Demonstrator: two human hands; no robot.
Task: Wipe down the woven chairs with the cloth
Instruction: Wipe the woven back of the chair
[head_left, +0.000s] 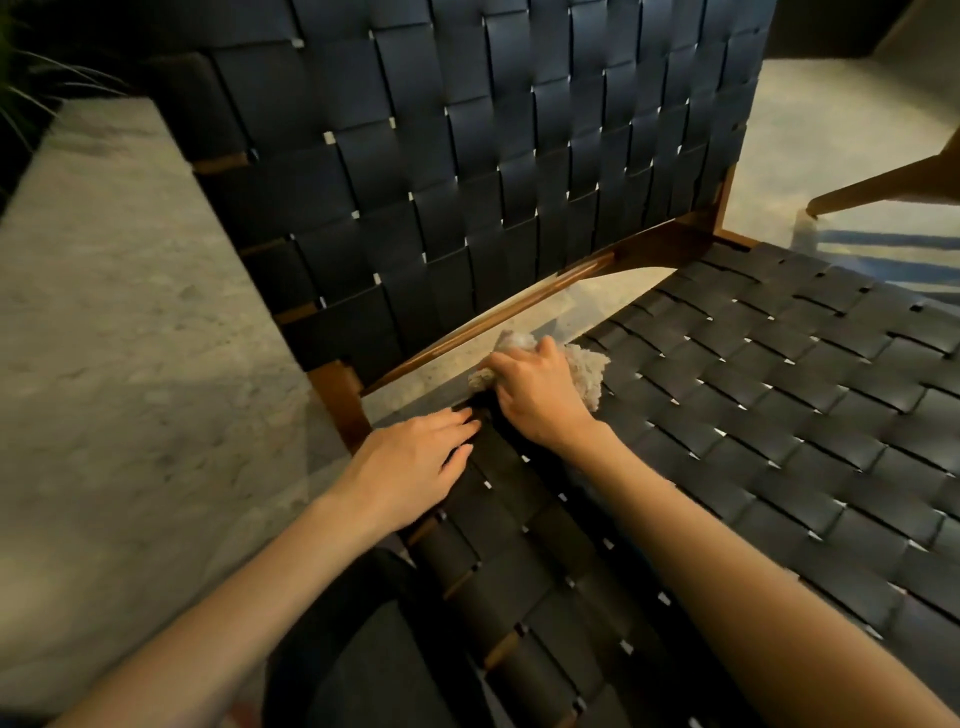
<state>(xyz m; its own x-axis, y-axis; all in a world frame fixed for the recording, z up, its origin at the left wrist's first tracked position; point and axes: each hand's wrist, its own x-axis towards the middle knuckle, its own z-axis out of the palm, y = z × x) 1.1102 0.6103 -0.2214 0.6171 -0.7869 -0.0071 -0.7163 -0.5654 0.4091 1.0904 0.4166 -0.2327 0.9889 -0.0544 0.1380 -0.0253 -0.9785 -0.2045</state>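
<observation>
Woven chair (727, 415) is judged barely begun, reached only at the seat's rear corner; cloth (587, 370) is clutched by right hand (540, 397); left hand (415, 460) is laid flat, fingers straight.

The woven chair (753, 405) is showing flat dark straps (467, 156), smooth and leather-like, with a dull sheen. Its frame (587, 267) is gleaming as polished brown wood. The cloth (589, 369) is looking pale, nubby and rough. At nine o'clock the floor (130, 312) is looking like mottled matt stone.
</observation>
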